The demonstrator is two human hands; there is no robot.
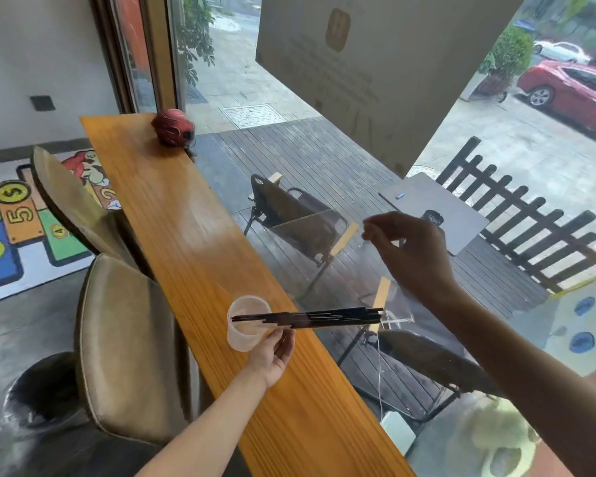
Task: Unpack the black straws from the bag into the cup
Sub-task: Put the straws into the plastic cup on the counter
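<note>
A bundle of black straws (324, 316) lies level in the air above the wooden counter (200, 235), its left ends over a clear plastic cup (245, 325) that stands on the counter. My left hand (272, 352) pinches the bundle from below, just right of the cup. My right hand (410, 253) is raised higher and to the right, fingers pinched on the top of a clear plastic bag (389, 297). The bag hangs down, and the right ends of the straws are still inside its lower part.
A red helmet (172, 127) sits at the far end of the counter. Two padded stools (128, 339) stand along the counter's left side. A window runs directly along its right edge, with chairs and a fence outside.
</note>
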